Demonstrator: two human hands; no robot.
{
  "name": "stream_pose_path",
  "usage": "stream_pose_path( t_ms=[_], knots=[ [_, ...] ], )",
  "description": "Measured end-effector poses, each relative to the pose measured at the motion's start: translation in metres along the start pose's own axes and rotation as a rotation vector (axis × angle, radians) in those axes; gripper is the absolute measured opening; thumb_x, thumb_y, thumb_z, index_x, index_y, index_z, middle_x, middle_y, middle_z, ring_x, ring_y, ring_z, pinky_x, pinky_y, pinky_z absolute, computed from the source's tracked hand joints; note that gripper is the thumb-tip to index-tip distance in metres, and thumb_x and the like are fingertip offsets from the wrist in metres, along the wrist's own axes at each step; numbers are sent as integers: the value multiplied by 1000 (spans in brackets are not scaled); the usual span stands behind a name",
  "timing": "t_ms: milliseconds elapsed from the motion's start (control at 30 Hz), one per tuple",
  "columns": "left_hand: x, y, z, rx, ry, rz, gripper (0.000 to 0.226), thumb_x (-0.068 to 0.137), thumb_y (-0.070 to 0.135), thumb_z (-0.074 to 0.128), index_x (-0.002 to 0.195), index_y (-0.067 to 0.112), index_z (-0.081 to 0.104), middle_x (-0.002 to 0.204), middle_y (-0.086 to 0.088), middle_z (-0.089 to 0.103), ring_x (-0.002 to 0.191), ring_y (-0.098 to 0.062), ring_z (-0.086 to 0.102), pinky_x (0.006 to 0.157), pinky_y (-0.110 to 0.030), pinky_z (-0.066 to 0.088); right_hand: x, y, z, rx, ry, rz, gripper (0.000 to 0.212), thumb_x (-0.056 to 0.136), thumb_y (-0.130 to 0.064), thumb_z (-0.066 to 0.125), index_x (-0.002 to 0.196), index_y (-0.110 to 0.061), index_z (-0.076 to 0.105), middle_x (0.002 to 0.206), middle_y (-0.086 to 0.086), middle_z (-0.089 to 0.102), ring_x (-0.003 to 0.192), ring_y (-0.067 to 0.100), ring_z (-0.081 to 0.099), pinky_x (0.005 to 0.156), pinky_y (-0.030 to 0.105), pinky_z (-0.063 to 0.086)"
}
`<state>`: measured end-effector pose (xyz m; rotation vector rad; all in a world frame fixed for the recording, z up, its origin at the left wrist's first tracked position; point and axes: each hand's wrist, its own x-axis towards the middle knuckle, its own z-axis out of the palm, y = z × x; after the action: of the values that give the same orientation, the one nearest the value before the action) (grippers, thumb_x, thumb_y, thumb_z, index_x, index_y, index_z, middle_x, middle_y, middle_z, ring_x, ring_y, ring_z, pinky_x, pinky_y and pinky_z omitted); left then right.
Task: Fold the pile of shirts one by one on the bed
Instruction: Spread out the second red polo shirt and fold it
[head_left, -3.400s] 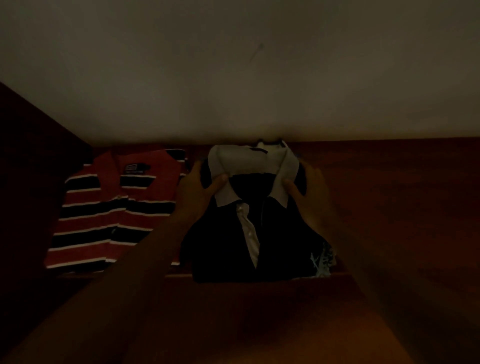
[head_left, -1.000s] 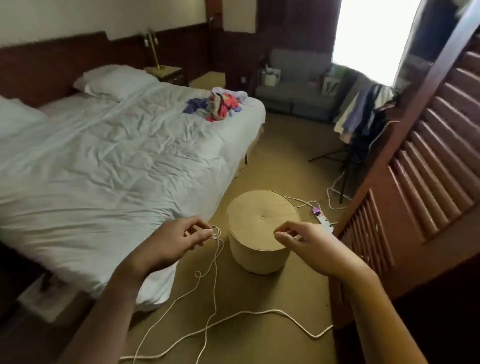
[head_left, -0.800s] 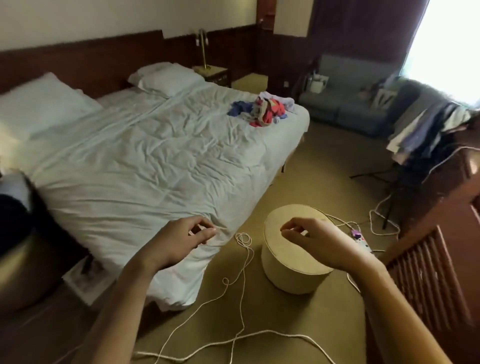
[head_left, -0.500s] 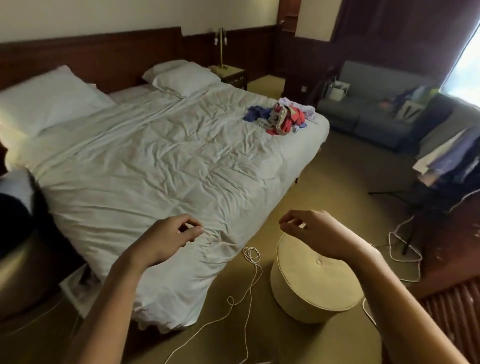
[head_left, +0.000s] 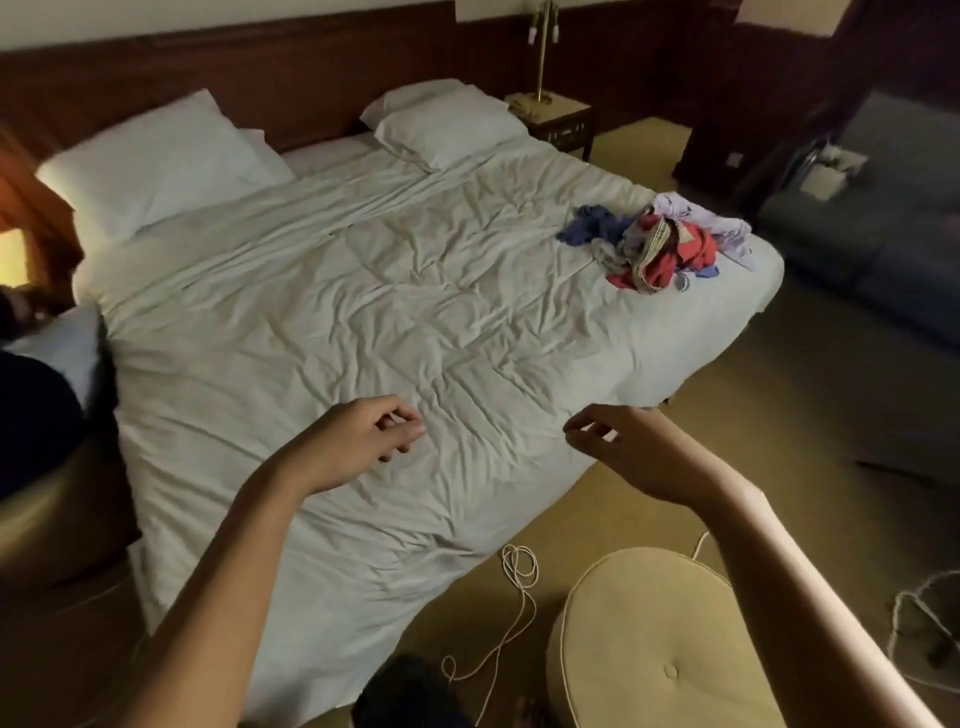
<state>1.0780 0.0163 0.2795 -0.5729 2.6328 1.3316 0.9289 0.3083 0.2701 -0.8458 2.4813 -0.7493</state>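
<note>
Nearest the person: round beige pouf (head_left: 660, 649) on the carpet at lower right, with a thin white cord (head_left: 519, 577) looped on the floor just beside it, between the pouf and the hanging edge of the bedding. Both bare forearms reach forward. Left hand (head_left: 358, 441): over the near part of the duvet, fingers loosely curled, thumb close to forefinger, nothing in it; contact with the cloth cannot be told. Right hand (head_left: 639, 452): over the bed's near edge, fingers relaxed and bent, likewise empty. Bed (head_left: 363, 312): white, creased duvet. Pile of shirts (head_left: 660, 244): unfolded heap of red, blue, lavender and checked fabric at the far right corner of the bed, well apart from both hands. Beyond: two white pillows (head_left: 156, 156) against a dark wood headboard (head_left: 260, 67); a nightstand (head_left: 561, 117) with a brass lamp (head_left: 543, 52) beside the far pillow; grey sofa (head_left: 857, 234) at far right, dim.
</note>
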Motion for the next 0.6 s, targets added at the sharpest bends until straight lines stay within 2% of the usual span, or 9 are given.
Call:
stream_pose_path(
  t_ms=[67,200,300,400,500,600],
  knots=[
    [31,6,-3,-17,-2,-31,10,96,37,62,101,32,69,89,4,73,77,-8,66,62,-7,45,33,13,-15,6,-5,-6,21,95,-53,54,108,-42,65,97,-21,65,81,-1,62,67,21,49],
    [101,15,-9,-23,-5,-67,12,96,37,62,101,31,70,91,3,72,81,-12,68,64,-11,46,102,37,-39,14,-15,0,18,95,-52,54,106,-43,66,98,-20,66,81,-2,61,64,17,45],
    [167,24,-15,-35,-17,-42,9,96,34,63,99,30,71,89,4,73,76,-6,66,58,-5,42,161,55,-58,-2,-12,11,20,96,-51,54,108,-41,66,99,-19,66,82,-3,61,64,16,44],
    [242,44,-24,-74,-75,-8,13,97,35,62,103,29,70,92,2,73,70,1,64,58,-5,42,218,71,-84,-17,25,49,21,96,-51,54,109,-39,66,97,-20,65,82,-6,59,65,14,43],
    [318,73,-32,-60,-121,17,15,97,40,60,103,30,70,95,4,73,77,-5,66,63,-12,44,267,87,-117,-28,74,89,20,97,-49,54,108,-38,66,97,-18,66,82,-5,60,66,15,45],
    [388,106,-30,-55,-160,34,19,98,37,59,106,23,69,98,-1,73,76,-8,64,58,-7,43,307,107,-154,-41,95,124,18,97,-46,55,108,-37,66,97,-17,67,83,-1,62,68,19,48]
  ],
)
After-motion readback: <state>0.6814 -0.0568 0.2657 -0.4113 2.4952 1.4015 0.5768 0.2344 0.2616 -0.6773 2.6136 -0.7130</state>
